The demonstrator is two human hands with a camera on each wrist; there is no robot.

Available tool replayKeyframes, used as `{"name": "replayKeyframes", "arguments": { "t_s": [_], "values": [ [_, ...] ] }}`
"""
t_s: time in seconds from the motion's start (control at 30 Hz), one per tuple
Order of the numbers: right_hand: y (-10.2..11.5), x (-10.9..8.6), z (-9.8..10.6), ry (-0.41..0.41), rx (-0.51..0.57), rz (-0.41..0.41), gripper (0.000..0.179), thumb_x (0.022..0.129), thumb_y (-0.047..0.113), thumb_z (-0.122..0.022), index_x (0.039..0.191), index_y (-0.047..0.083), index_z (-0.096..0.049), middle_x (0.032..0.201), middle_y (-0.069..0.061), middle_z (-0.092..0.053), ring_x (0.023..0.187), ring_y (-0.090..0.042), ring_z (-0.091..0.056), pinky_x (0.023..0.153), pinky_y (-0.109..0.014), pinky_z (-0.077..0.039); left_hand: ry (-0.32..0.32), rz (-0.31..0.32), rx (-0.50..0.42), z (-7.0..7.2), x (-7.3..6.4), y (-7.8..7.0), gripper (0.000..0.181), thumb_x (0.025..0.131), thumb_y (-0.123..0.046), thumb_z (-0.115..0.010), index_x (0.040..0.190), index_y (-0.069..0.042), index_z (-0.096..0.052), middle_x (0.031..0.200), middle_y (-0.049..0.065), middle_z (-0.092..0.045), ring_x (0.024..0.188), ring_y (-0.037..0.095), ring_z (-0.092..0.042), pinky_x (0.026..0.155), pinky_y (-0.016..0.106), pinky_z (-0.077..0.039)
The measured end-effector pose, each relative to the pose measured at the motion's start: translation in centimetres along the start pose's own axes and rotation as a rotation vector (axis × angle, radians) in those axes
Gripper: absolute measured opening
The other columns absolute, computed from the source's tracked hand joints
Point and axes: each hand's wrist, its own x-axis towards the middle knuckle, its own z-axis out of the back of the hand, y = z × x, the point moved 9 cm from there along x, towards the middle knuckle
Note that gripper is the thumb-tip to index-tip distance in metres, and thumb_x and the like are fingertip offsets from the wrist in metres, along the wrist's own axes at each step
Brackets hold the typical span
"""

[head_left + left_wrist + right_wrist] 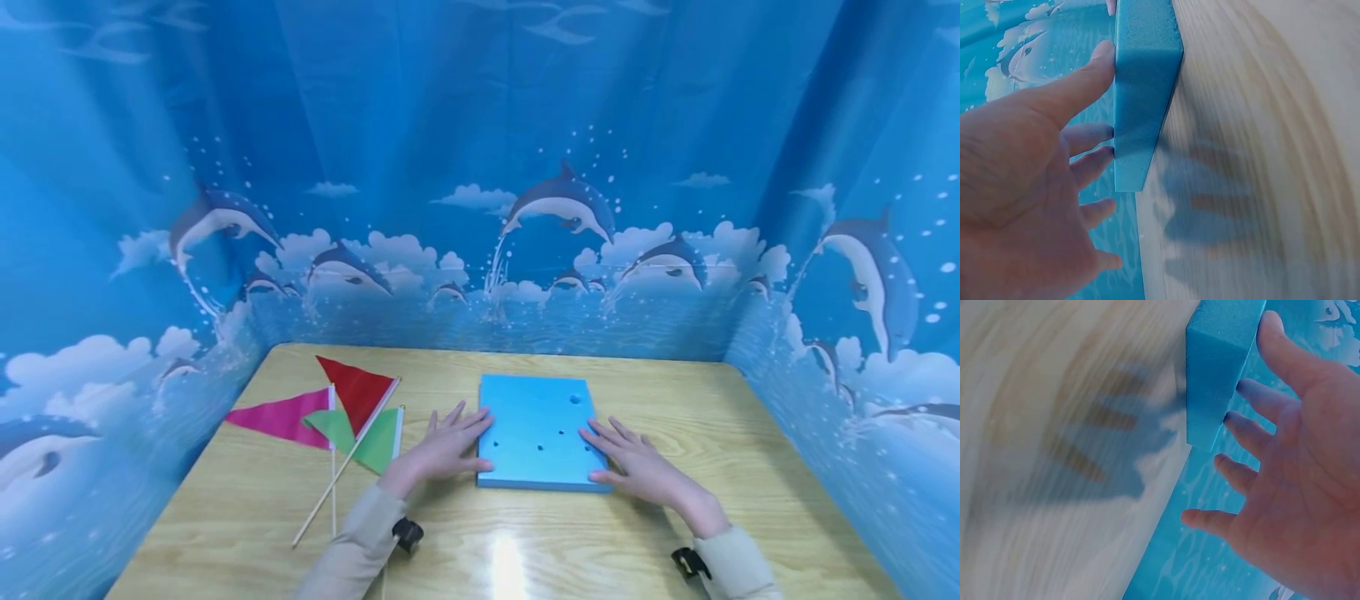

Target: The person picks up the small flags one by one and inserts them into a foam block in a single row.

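A flat blue foam block [531, 408] with several small holes in its top lies on the wooden table. At its left edge is my left hand [446, 446], fingers spread and fairly straight, with thumb and fingertips resting on the top. My right hand [641, 468] mirrors this on the right edge, fingers spread over the rim. From below, the left wrist view shows the palm [1029, 187] beside the block's thick side [1144, 112]. In the right wrist view, the thumb and two fingertips meet the block [1213, 387], while the other fingers extend past it.
Left of the block lie three pennants on thin sticks: a magenta flag [288, 418], a red flag [356, 392] and a green flag [378, 442], overlapping one another. A blue curtain [420, 125] printed with dolphins surrounds the wooden table [675, 387] at back and sides.
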Motion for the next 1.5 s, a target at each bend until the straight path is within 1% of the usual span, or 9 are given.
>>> {"name": "replayKeyframes", "arguments": {
  "t_s": [0.23,0.63,0.87,1.0,1.13,1.2,1.3,1.43,1.5],
  "values": [
    [1.0,0.4,-0.8,0.010,0.006,0.026,0.074,0.098,0.048,-0.061,0.157,0.012,-0.037,0.164,-0.017,-0.026,0.150,-0.050,-0.013,0.108,-0.083,-0.009,-0.009,-0.001,-0.039,0.5,-1.6,0.8,0.080,0.096,-0.047,-0.066,0.159,-0.013,-0.032,0.168,0.006,-0.022,0.154,0.043,-0.005,0.118,0.073,0.001],
    [2.8,0.2,-1.5,0.002,-0.037,0.093,0.075,0.095,0.048,-0.063,0.156,0.012,-0.039,0.164,-0.016,-0.028,0.150,-0.050,-0.016,0.109,-0.082,-0.013,-0.012,0.047,-0.044,0.7,-3.6,1.8,0.079,0.095,-0.048,-0.067,0.159,-0.015,-0.034,0.167,0.004,-0.025,0.155,0.042,-0.004,0.118,0.072,0.001],
    [3.0,0.3,-1.6,-0.001,-0.044,0.098,0.078,0.095,0.050,-0.063,0.157,0.010,-0.036,0.165,-0.016,-0.027,0.151,-0.048,-0.015,0.110,-0.082,-0.013,-0.030,0.045,-0.053,1.0,-4.0,1.9,0.078,0.095,-0.047,-0.067,0.158,-0.014,-0.035,0.166,0.005,-0.026,0.155,0.041,-0.005,0.118,0.072,0.001],
    [3.0,0.3,-1.7,0.008,-0.041,0.097,0.078,0.096,0.049,-0.063,0.157,0.010,-0.035,0.165,-0.016,-0.027,0.151,-0.048,-0.015,0.110,-0.082,-0.013,-0.128,0.033,-0.107,2.2,-4.0,2.0,0.069,0.098,-0.040,-0.067,0.154,-0.009,-0.042,0.161,0.010,-0.036,0.153,0.043,-0.015,0.119,0.072,-0.008],
    [3.0,0.4,-1.7,0.015,-0.031,0.090,0.078,0.096,0.049,-0.063,0.157,0.010,-0.035,0.165,-0.017,-0.027,0.150,-0.049,-0.014,0.109,-0.082,-0.012,-0.265,0.061,-0.225,4.8,-4.9,2.4,0.055,0.101,-0.031,-0.064,0.148,-0.007,-0.050,0.152,0.014,-0.050,0.145,0.041,-0.037,0.117,0.063,-0.030],
    [3.0,0.4,-1.8,0.020,-0.025,0.087,0.078,0.095,0.049,-0.063,0.157,0.010,-0.035,0.165,-0.017,-0.027,0.151,-0.049,-0.014,0.109,-0.082,-0.012,-0.325,0.110,-0.296,6.1,-5.7,3.0,0.051,0.101,-0.031,-0.064,0.146,-0.008,-0.054,0.146,0.012,-0.057,0.138,0.038,-0.048,0.111,0.057,-0.043],
    [3.0,0.5,-1.7,0.020,-0.018,0.089,0.078,0.095,0.049,-0.063,0.157,0.010,-0.036,0.164,-0.017,-0.027,0.150,-0.050,-0.014,0.109,-0.083,-0.012,-0.410,0.204,-0.418,7.2,-7.1,4.6,0.044,0.101,-0.030,-0.063,0.141,-0.010,-0.060,0.136,0.011,-0.065,0.125,0.033,-0.061,0.101,0.049,-0.054],
    [3.1,0.5,-1.6,0.019,-0.012,0.089,0.079,0.095,0.049,-0.063,0.157,0.009,-0.036,0.164,-0.018,-0.028,0.150,-0.051,-0.014,0.108,-0.083,-0.012,-0.493,0.342,-0.624,7.0,-9.1,7.0,0.035,0.102,-0.019,-0.063,0.132,-0.002,-0.064,0.122,0.016,-0.070,0.109,0.033,-0.069,0.087,0.041,-0.061],
    [3.1,0.5,-1.6,0.022,-0.013,0.081,0.079,0.095,0.050,-0.063,0.157,0.009,-0.036,0.164,-0.018,-0.028,0.150,-0.050,-0.014,0.108,-0.083,-0.012,-0.508,0.411,-0.678,6.3,-10.2,7.9,0.031,0.102,-0.013,-0.062,0.128,0.003,-0.064,0.114,0.019,-0.071,0.099,0.032,-0.071,0.079,0.038,-0.063]
  ]
}}
